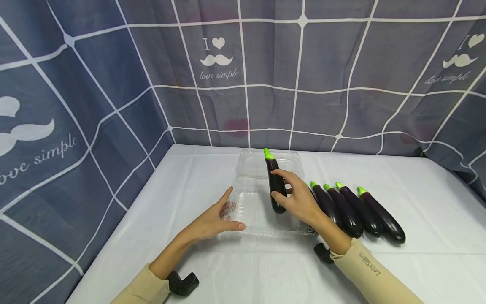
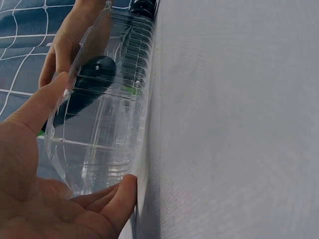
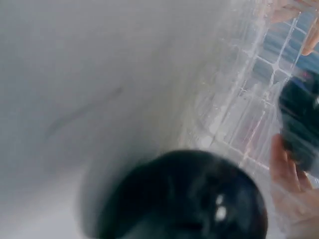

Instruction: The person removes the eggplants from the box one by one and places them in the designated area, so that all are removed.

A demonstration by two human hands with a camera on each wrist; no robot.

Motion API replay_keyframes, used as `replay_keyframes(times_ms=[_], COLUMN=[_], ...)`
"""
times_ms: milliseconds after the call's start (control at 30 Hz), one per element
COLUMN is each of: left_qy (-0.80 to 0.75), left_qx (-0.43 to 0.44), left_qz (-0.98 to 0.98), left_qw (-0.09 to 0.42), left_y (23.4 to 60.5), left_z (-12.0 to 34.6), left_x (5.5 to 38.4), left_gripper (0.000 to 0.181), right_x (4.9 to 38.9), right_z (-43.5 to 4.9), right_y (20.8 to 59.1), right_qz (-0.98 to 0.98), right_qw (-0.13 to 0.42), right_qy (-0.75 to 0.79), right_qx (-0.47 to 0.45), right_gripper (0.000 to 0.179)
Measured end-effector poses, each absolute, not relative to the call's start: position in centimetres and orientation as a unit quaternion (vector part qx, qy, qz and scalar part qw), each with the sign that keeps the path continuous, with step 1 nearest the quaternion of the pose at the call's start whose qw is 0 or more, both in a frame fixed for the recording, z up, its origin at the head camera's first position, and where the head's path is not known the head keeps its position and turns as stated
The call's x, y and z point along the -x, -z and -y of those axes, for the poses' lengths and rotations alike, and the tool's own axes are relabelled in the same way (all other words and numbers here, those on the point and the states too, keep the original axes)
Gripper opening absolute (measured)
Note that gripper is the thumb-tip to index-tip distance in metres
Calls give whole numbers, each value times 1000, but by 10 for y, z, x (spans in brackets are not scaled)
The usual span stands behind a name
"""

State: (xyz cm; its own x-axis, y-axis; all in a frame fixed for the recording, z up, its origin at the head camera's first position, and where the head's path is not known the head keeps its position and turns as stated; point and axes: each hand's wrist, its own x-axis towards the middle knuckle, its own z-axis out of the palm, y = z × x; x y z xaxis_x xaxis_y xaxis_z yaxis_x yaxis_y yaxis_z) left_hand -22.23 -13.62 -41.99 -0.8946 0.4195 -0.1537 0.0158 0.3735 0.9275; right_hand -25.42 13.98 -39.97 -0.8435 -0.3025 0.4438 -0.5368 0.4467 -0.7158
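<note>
My right hand (image 1: pixel 300 198) grips a dark purple eggplant (image 1: pixel 276 185) with a bright green cap, thumb and fingers on its two sides. It hangs over an opened clear plastic clamshell box (image 1: pixel 247 211), cap end away from me. At the box's near left corner is my left hand (image 1: pixel 210 221), thumb and fingers spread wide and touching the rim and wall. Through the clear wall, the left wrist view shows the held eggplant (image 2: pixel 94 74). Several more eggplants (image 1: pixel 343 211) lie side by side to the right of the box, partly behind my right forearm.
The box's lid (image 1: pixel 250 164) is folded back on the far side. A white cloth (image 1: pixel 247 274) covers the table. Grey-blue checked curtains (image 1: pixel 273 63) stand behind and to the left. In the right wrist view an eggplant's rounded end (image 3: pixel 199 199) looms close and blurred.
</note>
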Motion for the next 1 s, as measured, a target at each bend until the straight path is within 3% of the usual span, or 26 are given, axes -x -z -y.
replay_keyframes(times_ms=[733,1000], left_qy=[-532,-536], left_qx=[-141,-144], left_qz=[-816,-811], left_qw=[177,184], left_y=[420,421], left_z=[138,137], left_x=[223,223], left_gripper=[118,119], right_x=[230,213], right_z=[-233,-278], right_y=[351,352], right_qz=[889,922], right_qw=[116,94], right_qy=[-395,-345], right_qx=[-200,-149], right_gripper=[50,54])
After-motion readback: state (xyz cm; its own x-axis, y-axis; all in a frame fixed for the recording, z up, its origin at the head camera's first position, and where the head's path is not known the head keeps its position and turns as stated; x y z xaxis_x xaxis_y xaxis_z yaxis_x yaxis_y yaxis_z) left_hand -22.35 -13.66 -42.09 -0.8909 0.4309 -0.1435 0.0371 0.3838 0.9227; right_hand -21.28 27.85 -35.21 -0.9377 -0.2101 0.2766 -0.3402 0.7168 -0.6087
